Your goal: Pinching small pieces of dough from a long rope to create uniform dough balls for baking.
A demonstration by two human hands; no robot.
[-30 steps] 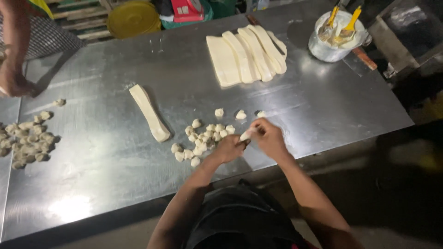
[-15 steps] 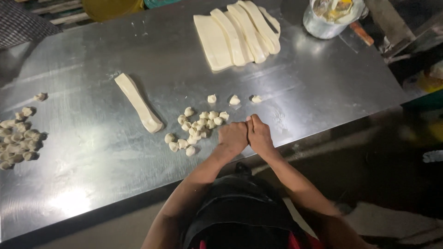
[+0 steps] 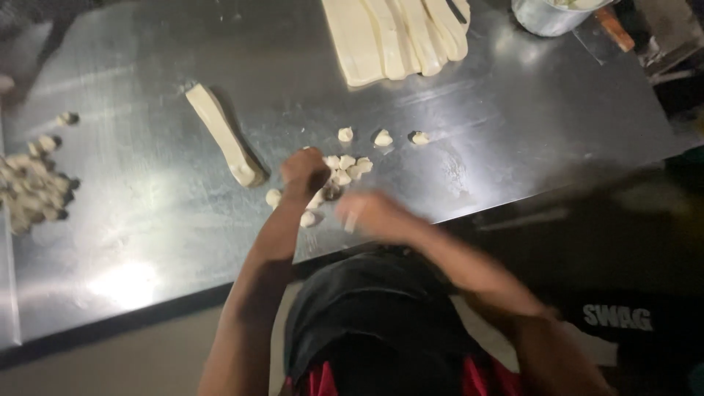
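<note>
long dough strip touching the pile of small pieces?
No, the strip lies apart, left of the pile, with bare table between them.

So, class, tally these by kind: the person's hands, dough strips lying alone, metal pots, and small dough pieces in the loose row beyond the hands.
Hands: 2, left hand and right hand
Dough strip lying alone: 1
Metal pot: 1
Small dough pieces in the loose row: 3
Total: 7
</note>
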